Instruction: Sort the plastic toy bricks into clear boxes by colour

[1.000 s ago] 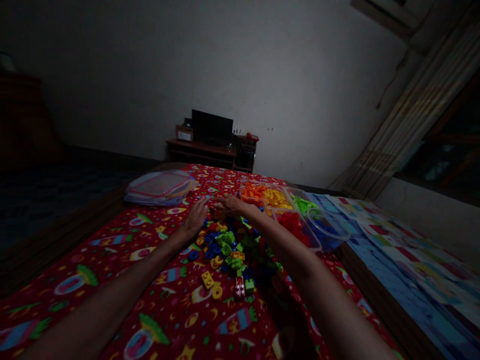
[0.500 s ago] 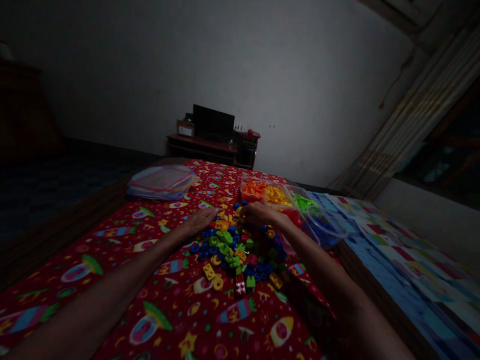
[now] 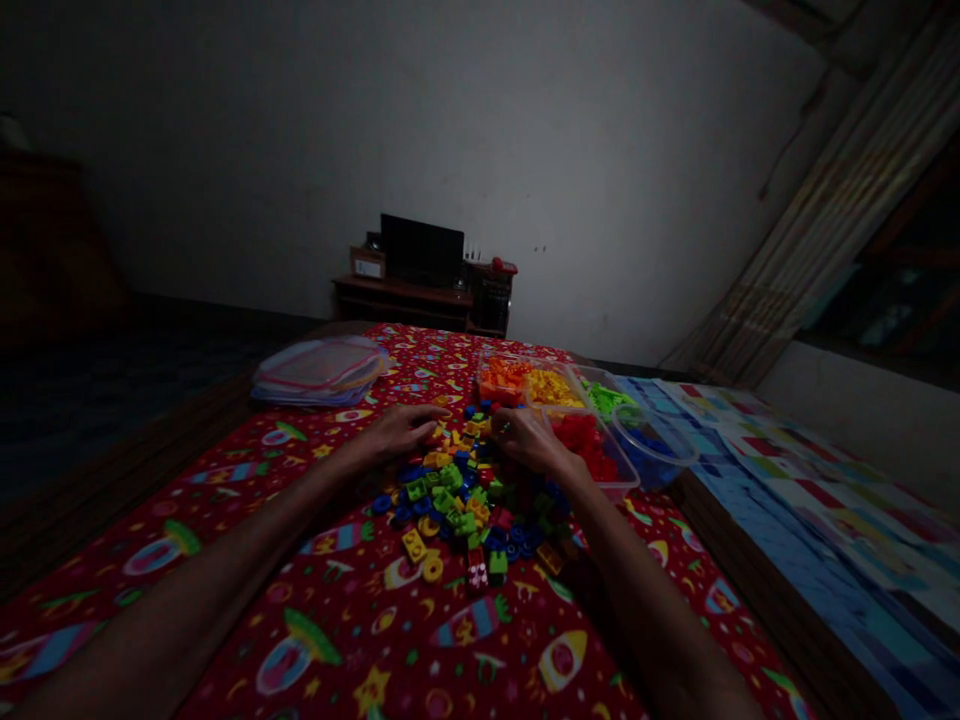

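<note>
Building bricks (image 3: 450,475) in mixed colours lie in a loose pile on the red patterned cloth (image 3: 420,665), between your hands and nearer you. Your left hand (image 3: 401,432) is at the pile's far-left edge, thumb and fingers apart, no brick visible between them. Your right hand (image 3: 529,437) curls down opposite; whether its grip is clamped on a brick cannot be told. Progress: clear containers (image 3: 611,488) at right hold bricks grouped by colour; a considerable mixed quantity remains loose. Stacked lids (image 3: 319,368) lie at left, unfitted. A box (image 3: 367,262) beside the monitor (image 3: 421,250) bears a white label, too small to read; no other writing is legible.
</note>
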The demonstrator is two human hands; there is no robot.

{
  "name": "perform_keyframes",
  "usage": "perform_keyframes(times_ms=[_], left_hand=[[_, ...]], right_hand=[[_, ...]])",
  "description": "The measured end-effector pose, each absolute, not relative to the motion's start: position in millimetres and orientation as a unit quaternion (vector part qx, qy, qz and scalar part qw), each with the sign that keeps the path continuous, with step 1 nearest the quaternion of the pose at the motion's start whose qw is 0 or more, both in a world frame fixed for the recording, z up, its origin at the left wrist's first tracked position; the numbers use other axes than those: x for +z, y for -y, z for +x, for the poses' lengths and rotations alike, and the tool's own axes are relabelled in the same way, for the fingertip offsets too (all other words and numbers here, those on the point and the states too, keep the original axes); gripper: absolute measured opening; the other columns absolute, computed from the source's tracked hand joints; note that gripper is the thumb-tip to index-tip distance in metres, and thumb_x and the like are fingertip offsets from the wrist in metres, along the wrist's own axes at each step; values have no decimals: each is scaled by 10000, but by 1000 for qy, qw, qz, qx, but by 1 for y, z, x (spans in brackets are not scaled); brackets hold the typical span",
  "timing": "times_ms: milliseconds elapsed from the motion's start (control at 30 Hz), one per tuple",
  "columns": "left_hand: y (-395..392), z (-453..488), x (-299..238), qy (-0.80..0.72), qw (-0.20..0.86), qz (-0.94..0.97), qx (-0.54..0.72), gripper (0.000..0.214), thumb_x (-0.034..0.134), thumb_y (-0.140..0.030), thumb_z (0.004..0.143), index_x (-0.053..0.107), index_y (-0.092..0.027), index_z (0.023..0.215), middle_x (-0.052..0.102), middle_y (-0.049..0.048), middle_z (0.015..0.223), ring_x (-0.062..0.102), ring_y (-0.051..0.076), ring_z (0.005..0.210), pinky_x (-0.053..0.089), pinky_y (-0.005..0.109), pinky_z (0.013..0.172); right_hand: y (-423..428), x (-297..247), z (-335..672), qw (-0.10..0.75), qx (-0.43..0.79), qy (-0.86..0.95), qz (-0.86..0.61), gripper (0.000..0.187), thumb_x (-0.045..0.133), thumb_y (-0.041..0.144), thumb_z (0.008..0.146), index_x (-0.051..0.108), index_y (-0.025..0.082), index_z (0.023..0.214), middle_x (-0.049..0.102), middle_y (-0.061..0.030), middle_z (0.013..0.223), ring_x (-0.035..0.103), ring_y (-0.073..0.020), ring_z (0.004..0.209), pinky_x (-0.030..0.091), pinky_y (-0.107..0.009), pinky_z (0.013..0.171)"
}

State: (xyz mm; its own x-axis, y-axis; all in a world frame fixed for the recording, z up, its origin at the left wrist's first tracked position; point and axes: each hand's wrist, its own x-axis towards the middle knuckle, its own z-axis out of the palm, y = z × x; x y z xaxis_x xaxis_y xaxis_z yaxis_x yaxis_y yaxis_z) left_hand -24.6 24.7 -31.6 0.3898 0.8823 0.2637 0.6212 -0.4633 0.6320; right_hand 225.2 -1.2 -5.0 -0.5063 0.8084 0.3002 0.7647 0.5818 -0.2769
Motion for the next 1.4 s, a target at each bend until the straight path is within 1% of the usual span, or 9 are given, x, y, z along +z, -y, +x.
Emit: perform_keyframes(times_ms=[267,400,500,633,767,900,1067,1267,1400], left_hand=[[-14,-13,-10,-463,324,738,369,599,568,-566,696,664,-156,1122,721,63,966,646,248,847,515,342,743],[-2,9,-10,-422,431,680,418,691,660,-531,664,576,-138,1226,693,94,1042,651,256,920,533,360,761],[0,23,-17,-404,451,661,443,732,701,-487,640,524,-143,1261,681,107,1062,657,262,931,541,383,763],[-7,19,-21,-433,379,701,421,716,659,-493,676,494,-165,1291,683,105,1058,675,241,821,546,377,701],[-14,-10,-15,-466,234,802,292,477,617,-487,701,672,-191,1072,722,68,968,664,254,855,521,326,718],[-15,-29,-15,-413,281,856,133,315,680,-414,636,733,-241,894,740,-5,835,666,210,779,494,242,672],[-17,-26,-21,-414,246,864,146,252,657,-424,663,741,-230,800,735,-2,779,653,189,740,471,224,663],[-20,-15,-19,-461,326,769,299,536,653,-531,625,685,-179,1028,730,58,890,664,249,842,507,310,715],[-12,0,-17,-447,406,716,349,785,690,-533,603,525,-153,1270,703,26,756,662,227,749,504,304,634]], right_hand=[[7,2,213,346,146,794,-479,124,590,264,805,603,146,773,604,4,680,525,-108,611,355,-204,562],[13,-1,204,346,171,817,-429,333,598,245,805,547,157,1122,626,3,748,548,-127,644,378,-216,588],[18,-4,200,311,167,857,-376,368,575,185,822,534,171,1187,645,-13,799,564,-123,670,385,-218,631],[17,-6,204,276,150,873,-373,222,540,159,843,605,141,1055,624,-19,752,531,-114,642,362,-214,618],[5,-8,217,317,90,833,-444,144,520,221,842,598,147,937,567,-13,726,476,-128,644,356,-236,629],[-2,-12,227,333,83,793,-503,157,471,193,801,582,163,906,536,-1,704,456,-144,640,365,-256,624],[-3,-14,226,336,152,775,-513,236,514,163,722,600,157,941,583,-14,767,514,-147,700,397,-257,653],[-7,-16,219,331,235,761,-506,246,652,275,708,602,167,924,589,19,726,536,-126,660,402,-226,592],[-1,-17,211,328,246,780,-473,276,674,325,732,604,170,949,615,5,772,558,-132,690,417,-222,598]])
